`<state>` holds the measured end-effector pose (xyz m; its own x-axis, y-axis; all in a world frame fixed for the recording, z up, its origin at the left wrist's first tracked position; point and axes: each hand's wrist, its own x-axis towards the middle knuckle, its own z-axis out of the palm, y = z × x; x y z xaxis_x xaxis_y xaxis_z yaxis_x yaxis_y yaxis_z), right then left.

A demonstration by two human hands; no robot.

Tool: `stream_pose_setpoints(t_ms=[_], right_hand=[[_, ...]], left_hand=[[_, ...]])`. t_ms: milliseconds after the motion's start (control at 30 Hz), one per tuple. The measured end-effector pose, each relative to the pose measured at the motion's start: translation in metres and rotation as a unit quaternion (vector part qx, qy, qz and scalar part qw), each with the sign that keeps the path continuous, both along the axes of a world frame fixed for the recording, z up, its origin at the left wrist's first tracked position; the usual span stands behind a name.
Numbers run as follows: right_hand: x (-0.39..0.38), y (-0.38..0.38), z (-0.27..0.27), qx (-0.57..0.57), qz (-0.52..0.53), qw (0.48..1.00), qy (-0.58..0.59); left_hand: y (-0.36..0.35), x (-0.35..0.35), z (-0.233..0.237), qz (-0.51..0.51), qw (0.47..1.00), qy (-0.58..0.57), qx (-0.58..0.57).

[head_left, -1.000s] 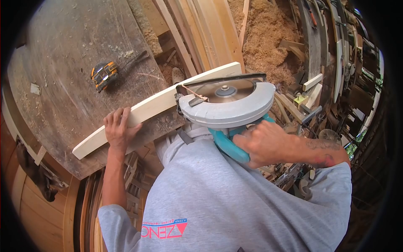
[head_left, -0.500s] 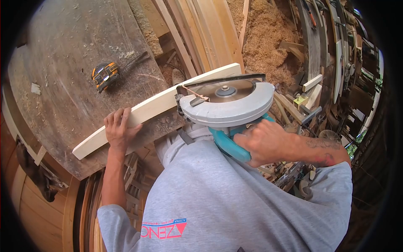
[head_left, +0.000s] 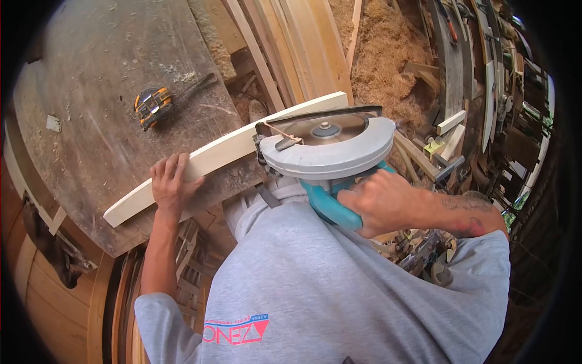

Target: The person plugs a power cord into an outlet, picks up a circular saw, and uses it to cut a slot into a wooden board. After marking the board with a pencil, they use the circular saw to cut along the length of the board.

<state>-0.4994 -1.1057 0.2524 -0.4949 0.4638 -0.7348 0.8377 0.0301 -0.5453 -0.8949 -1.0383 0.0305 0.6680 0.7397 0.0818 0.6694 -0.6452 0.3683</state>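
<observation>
Saw (head_left: 327,155) tipped slightly, R hand (head_left: 379,205) edged left.

Under the left hand (head_left: 173,188) the board (head_left: 224,155) is pale planed wood, smooth and matt. Beyond its fingers the bench top (head_left: 109,121) is old grey wood, rough, scratched and strewn with chips, and the tape measure (head_left: 151,104) there has a yellow-and-black plastic case. The right hand (head_left: 379,203) grips a teal handle (head_left: 324,209) of glossy plastic. Just ahead of it the guard (head_left: 330,159) is pale grey, matt and scuffed, over a dull metal blade (head_left: 324,128). The sweatshirt (head_left: 339,285) is soft grey cloth.
</observation>
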Motion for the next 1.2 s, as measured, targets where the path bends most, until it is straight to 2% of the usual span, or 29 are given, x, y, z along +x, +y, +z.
stream_pose_setpoints(t_ms=[1200], right_hand=[[0.0054, 0.0046, -0.0013, -0.037, 0.024, 0.999, -0.005]], left_hand=[[-0.0004, 0.0006, 0.0015, 0.003, 1.000, -0.001, -0.006]])
